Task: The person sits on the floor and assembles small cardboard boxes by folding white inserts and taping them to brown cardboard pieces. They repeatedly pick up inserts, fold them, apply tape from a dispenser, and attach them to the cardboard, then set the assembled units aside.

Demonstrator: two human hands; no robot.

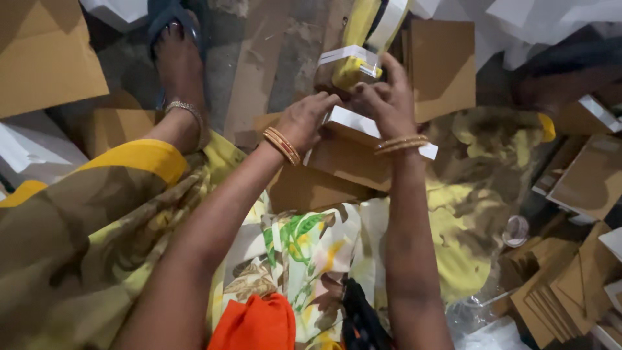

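Gold bangles ring both wrists above yellow-green patterned clothing.

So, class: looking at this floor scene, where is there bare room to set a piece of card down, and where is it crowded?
The one bare patch is the grey floor between the sandalled foot and the yellow bundle. It is crowded elsewhere: both hands, left hand and right hand, press the brown card on the lap, and stacked card pieces fill the lower right.

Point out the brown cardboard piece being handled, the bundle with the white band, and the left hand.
Brown cardboard piece (346, 159), head view, its flat brown face.
Banded bundle (350, 61), head view, the white band.
Left hand (304, 120), head view, back of the hand.
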